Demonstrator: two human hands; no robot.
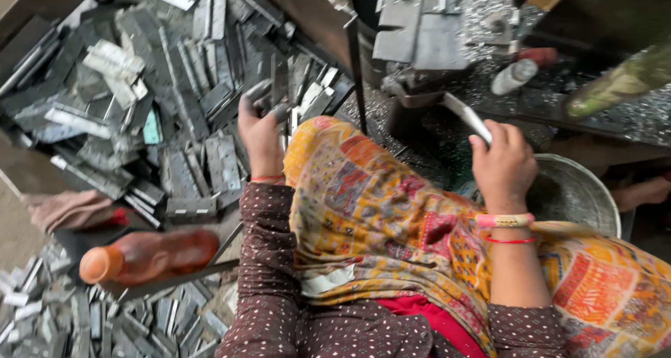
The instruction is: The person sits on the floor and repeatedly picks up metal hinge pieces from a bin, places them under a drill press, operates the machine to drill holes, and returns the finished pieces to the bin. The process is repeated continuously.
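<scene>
A: Left hand point(260, 131)?
B: Grip closed on a grey metal piece point(269, 99), at the crowded pile's point(161, 99) edge.
A: Right hand point(502, 166)?
B: Grip clamped on a metal strip point(467, 117) below the press point(433, 29). Orange bottle point(150, 255) lower left.

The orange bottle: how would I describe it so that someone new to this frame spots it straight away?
Start at the big pile of grey metal strips on the left. Below it, near the person's left elbow, a plastic bottle lies on its side. It is the only orange, rounded thing among flat grey pieces.
</scene>
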